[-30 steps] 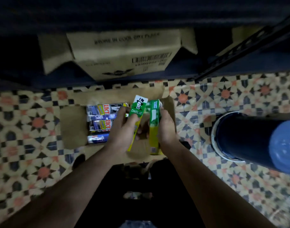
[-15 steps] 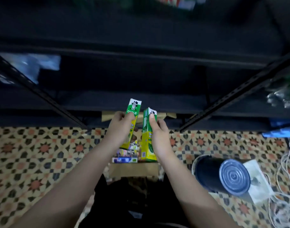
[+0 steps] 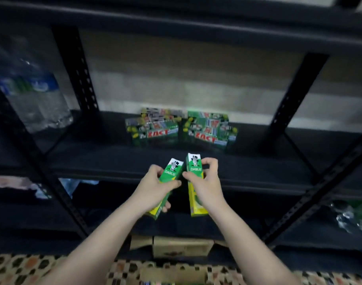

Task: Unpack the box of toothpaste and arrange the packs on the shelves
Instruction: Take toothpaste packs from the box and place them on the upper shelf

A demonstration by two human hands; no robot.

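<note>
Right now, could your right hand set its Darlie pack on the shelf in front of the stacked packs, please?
Probably yes. The right hand grips its Darlie pack just in front of the shelf, and the stretch of board before the stacked packs looks bare. The left hand holds its own pack alongside, not across the way.

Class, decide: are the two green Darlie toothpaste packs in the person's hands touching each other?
Apart. In the head view a dark gap runs between the left pack in the left hand and the right pack in the right hand.
</note>
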